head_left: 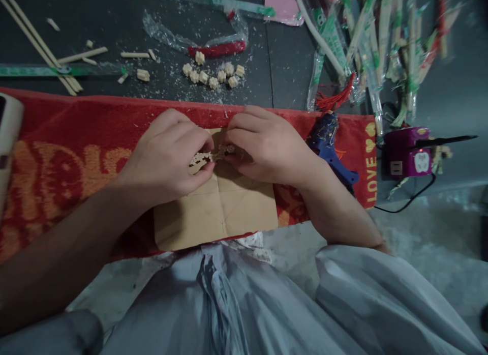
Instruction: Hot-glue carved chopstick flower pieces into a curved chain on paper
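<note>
Partly finger-hidden, pale openwork pinched by curled left hand and curled right hand.

Both arms extend forward and converge at mid-view, hands facing each other, just apart. The left forearm is bare and runs diagonally up from the lower left edge to the left wrist. The left hand presents its back upward; its fingers curl inward, and the left thumb opposes the index finger in a pinching grip. The right forearm, also bare, angles in from the lower right. The right hand lies back upward, fingers bent and directed left, its fingertips partly shadowed.
</note>
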{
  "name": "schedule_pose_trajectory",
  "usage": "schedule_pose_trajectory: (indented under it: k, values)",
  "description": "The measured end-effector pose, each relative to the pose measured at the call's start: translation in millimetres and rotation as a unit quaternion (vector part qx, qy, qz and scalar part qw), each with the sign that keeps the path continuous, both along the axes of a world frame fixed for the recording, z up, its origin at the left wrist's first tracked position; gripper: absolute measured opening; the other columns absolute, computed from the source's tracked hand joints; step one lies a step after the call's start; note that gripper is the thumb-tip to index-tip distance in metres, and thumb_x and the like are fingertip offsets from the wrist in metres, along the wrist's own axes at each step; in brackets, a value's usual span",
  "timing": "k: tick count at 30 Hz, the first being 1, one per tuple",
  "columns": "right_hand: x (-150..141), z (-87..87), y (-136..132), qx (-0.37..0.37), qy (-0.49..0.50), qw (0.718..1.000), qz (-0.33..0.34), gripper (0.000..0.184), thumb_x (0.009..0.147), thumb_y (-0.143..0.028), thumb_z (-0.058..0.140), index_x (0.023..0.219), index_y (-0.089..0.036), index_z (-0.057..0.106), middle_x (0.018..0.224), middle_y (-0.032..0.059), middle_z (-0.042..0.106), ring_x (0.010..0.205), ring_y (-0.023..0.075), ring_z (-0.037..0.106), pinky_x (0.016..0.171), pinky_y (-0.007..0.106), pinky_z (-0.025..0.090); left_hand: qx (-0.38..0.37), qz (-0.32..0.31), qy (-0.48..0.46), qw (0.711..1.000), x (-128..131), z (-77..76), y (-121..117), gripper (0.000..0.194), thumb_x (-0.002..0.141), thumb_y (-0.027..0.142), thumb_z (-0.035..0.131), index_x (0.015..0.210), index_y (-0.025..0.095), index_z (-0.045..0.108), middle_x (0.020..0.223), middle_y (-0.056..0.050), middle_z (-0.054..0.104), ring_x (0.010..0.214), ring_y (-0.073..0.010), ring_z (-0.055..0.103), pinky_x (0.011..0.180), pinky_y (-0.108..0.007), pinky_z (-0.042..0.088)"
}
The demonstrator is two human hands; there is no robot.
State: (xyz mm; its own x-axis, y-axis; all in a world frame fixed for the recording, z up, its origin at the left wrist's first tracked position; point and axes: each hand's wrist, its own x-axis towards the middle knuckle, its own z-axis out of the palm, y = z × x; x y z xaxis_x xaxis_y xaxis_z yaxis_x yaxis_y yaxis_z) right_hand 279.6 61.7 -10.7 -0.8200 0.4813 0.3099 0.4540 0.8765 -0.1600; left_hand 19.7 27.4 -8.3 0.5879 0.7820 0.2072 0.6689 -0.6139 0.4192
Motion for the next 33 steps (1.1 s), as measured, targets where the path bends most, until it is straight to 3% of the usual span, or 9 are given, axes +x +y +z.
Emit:
schedule_pose_trajectory:
  k: [6, 10, 13, 18, 26, 33]
  values:
    - [-1.7, -0.1, 1.3, 0.021, -0.019, 1.0, 0.01, 0.017, 0.104, -0.019, 0.057, 0.103, -0.02, 0.074, 0.103, 0.0087, 0.076, 0.099, 0.023, 0.067, 0.087, 0.041, 0.058, 0.055, -0.011, -0.01, 0.998, 0.9, -2.4, -0.4, 0.024, 0.113, 0.036, 0.056, 0.104, 0.019, 0.071, 0.095, -0.004, 0.073, 0.103, -0.0269, 0.068, 0.096, -0.046, 0.063]
    - [-1.2, -2.2, 2.5, -0.02, -0.01, 1.0, 0.014, 0.009, 0.102, -0.022, 0.063, 0.101, -0.024, 0.073, 0.106, 0.0073, 0.076, 0.101, 0.0231, 0.067, 0.091, 0.042, 0.058, 0.07, -0.017, -0.016, 0.997, 0.4, -2.9, -0.1, 0.022, 0.113, 0.034, 0.057, 0.105, 0.019, 0.071, 0.095, -0.003, 0.073, 0.102, -0.0263, 0.068, 0.096, -0.045, 0.063]
    - [-1.5, -1.4, 0.0, -0.032, -0.009, 0.999, 0.002, 0.015, 0.102, -0.017, 0.058, 0.103, -0.021, 0.072, 0.108, 0.0085, 0.075, 0.104, 0.0244, 0.067, 0.094, 0.044, 0.059, 0.082, -0.023, -0.025, 0.996, -0.3, -3.6, 0.2, 0.02, 0.113, 0.034, 0.058, 0.106, 0.02, 0.07, 0.095, -0.003, 0.072, 0.102, -0.0259, 0.067, 0.096, -0.045, 0.063]
    - [-0.7, 2.9, -4.4, -0.065, -0.011, 0.998, 0.0, 0.018, 0.101, -0.016, 0.055, 0.108, -0.018, 0.072, 0.11, 0.0077, 0.072, 0.108, 0.0255, 0.067, 0.097, 0.046, 0.059, 0.071, -0.008, -0.01, 0.997, 0.1, -4.9, -0.2, 0.025, 0.114, 0.039, 0.056, 0.104, 0.021, 0.069, 0.092, -0.002, 0.068, 0.102, -0.026, 0.067, 0.097, -0.046, 0.063]
    - [-4.1, 0.5, -4.1, 0.016, -0.001, 1.0, -0.017, 0.012, 0.1, -0.021, 0.061, 0.1, -0.019, 0.074, 0.103, 0.0087, 0.076, 0.098, 0.0236, 0.067, 0.086, 0.04, 0.056, 0.044, -0.001, -0.001, 0.999, 1.8, 1.3, 0.4, 0.024, 0.112, 0.036, 0.056, 0.102, 0.02, 0.071, 0.092, -0.005, 0.073, 0.102, -0.027, 0.067, 0.097, -0.046, 0.062]
    - [-9.2, 1.7, -2.7, -0.056, -0.025, 0.998, -0.034, 0.008, 0.101, -0.023, 0.064, 0.098, -0.023, 0.072, 0.107, 0.0077, 0.078, 0.106, 0.0251, 0.069, 0.095, 0.043, 0.059, 0.028, -0.003, -0.004, 1.0, 3.0, 3.4, 0.5, 0.023, 0.111, 0.035, 0.057, 0.103, 0.02, 0.072, 0.094, -0.006, 0.075, 0.103, -0.0279, 0.067, 0.099, -0.046, 0.062]
